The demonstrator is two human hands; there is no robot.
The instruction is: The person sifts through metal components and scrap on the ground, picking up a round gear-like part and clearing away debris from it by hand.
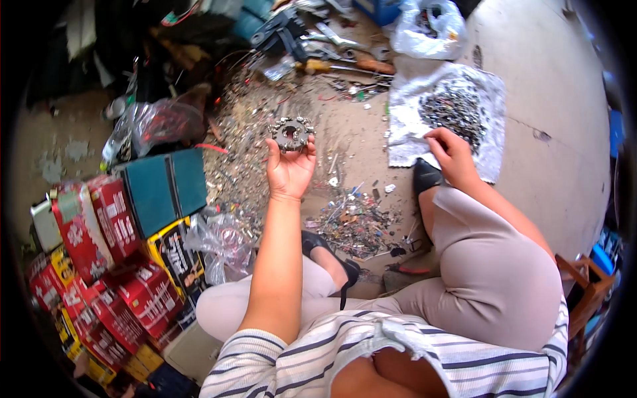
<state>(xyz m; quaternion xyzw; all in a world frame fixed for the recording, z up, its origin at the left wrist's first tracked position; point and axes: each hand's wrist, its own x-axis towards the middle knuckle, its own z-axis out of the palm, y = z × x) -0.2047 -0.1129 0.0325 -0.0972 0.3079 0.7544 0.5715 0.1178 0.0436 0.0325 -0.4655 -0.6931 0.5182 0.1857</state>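
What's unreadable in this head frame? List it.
- Round metal part: held up in the left hand; its underside is hidden by the fingers.
- Right hand: fingertips rest on the white cloth; what they pinch is too small to tell.
- Small metal pieces on the cloth: too small to identify.
- Top-left clutter: dark and bent by the fisheye rim.

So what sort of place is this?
Probably an informal scrap-sorting spot on a concrete floor: metal scraps strewn about, small parts on a white cloth, and the left hand holding a round metal part.

Bare concrete floor [551, 86], daylight, wooden chair [587, 292] at right, possibly a stool
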